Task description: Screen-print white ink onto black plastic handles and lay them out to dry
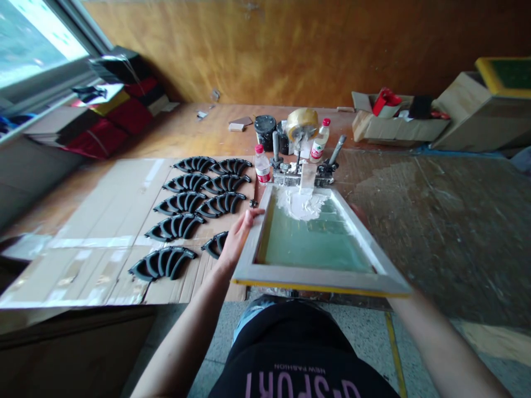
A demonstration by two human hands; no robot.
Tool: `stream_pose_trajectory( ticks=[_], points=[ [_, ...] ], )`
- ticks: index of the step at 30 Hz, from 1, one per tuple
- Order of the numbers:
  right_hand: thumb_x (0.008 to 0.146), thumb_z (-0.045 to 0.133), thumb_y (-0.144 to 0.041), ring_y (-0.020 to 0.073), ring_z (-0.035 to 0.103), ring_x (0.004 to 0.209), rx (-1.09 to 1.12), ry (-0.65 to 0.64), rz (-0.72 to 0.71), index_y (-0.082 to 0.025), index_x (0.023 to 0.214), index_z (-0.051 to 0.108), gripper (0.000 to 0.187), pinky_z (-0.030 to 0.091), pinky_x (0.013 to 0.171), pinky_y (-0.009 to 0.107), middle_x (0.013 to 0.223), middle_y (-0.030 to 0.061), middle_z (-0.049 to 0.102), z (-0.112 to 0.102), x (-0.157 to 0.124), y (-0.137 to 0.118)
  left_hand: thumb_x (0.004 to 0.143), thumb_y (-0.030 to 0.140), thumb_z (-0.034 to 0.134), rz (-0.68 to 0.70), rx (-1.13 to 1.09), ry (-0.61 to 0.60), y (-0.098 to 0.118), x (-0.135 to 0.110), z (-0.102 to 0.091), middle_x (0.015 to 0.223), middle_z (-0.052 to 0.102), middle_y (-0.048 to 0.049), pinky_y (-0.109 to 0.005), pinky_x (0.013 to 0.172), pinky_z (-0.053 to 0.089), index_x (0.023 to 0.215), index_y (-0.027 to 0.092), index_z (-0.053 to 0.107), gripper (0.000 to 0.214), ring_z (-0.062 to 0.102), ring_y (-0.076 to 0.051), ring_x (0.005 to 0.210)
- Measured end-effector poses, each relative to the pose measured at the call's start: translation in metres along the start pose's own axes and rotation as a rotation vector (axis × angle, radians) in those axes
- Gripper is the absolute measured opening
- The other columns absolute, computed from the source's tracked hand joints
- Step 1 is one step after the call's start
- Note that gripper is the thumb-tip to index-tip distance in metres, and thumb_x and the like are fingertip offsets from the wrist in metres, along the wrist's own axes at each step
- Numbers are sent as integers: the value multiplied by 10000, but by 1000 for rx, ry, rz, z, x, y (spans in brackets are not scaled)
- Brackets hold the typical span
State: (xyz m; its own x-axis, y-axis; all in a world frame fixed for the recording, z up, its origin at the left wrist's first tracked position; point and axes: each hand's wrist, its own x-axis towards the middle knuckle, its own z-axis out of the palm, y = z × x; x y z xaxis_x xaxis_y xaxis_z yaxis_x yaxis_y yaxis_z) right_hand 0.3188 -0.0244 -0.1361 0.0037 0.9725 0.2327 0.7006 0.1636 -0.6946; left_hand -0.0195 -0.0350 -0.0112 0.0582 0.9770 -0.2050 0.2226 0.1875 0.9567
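Figure: a wooden screen-printing frame (pixel 319 281) was held tilted above a bench, its near edge raised toward the person and its far edge seated in a metal hinge clamp (pixel 301 174). Its green mesh (pixel 315 243) carried a thick smear of white ink (pixel 299 203) at the far end. The left hand (pixel 238 241) lay at the frame's left rail, its fingers closed over the wood in a grip on the frame. The right forearm (pixel 440 345) reached the frame's right side, where the right hand passed out of clear sight behind the rail, so its grip could not be told. Left of the frame, black arc-shaped moulded parts (pixel 176 228) lay in two loose rows on a flattened cardboard sheet (pixel 99 237), the nearest part just beside the left hand. Beyond the frame stood two plastic bottles with red caps (pixel 262 165), a black ink tin (pixel 264 131) and a roll of packing tape (pixel 302 122). Further beyond and to the right sat an open cardboard box (pixel 394 126), while stacked red and black folded goods (pixel 108 119) lay beyond and to the left, beneath a window (pixel 39 38). Below the frame showed the person's black shirt (pixel 292 365), printed with pale lettering.
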Motion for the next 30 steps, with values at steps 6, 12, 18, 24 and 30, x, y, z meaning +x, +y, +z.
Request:
stream_pose_trajectory(
  ticks=[6, 12, 18, 24, 30],
  points=[
    [817, 634, -176, 295, 473, 1248, -212, 151, -136, -163, 1340, 513, 537, 396, 1061, 471, 1358, 146, 498, -2, 57, -27, 808, 525, 585, -232, 75, -56, -81, -18, 6, 801, 644, -9, -227, 580, 437, 1438, 220, 424, 718, 568, -143, 656],
    [829, 629, -186, 258, 556, 943, -348, -156, -221, -154, 980, 632, 154, 474, 820, 378, 947, 108, 642, 40, 85, -66, 841, 521, 549, -230, 147, -33, -113, -9, 10, 878, 664, -21, -250, 690, 473, 1437, 225, 427, 677, 611, -154, 763],
    [814, 513, -73, 249, 536, 885, -387, -267, -362, -158, 824, 622, 139, 438, 758, 349, 852, 113, 626, 45, 28, -81, 850, 535, 538, -242, 131, -30, -114, -10, 10, 1088, 686, -70, -303, 890, 476, 1428, 217, 446, 666, 631, -211, 1013],
    [772, 521, -39, 203, 570, 856, -189, -495, -580, -192, 856, 650, 216, 447, 754, 303, 847, 43, 649, 17, 16, -88, 834, 523, 564, -247, 86, -14, -116, -10, 11, 1082, 702, -77, -297, 854, 498, 1421, 197, 460, 679, 651, -214, 973],
    [770, 492, 0, 238, 564, 990, -176, -235, -482, -174, 934, 669, 297, 472, 844, 350, 962, 82, 668, 38, 14, -82, 815, 519, 591, -294, 25, -22, -102, -12, 10, 942, 712, -62, -255, 661, 497, 1436, 193, 436, 719, 654, -187, 777]
  ],
)
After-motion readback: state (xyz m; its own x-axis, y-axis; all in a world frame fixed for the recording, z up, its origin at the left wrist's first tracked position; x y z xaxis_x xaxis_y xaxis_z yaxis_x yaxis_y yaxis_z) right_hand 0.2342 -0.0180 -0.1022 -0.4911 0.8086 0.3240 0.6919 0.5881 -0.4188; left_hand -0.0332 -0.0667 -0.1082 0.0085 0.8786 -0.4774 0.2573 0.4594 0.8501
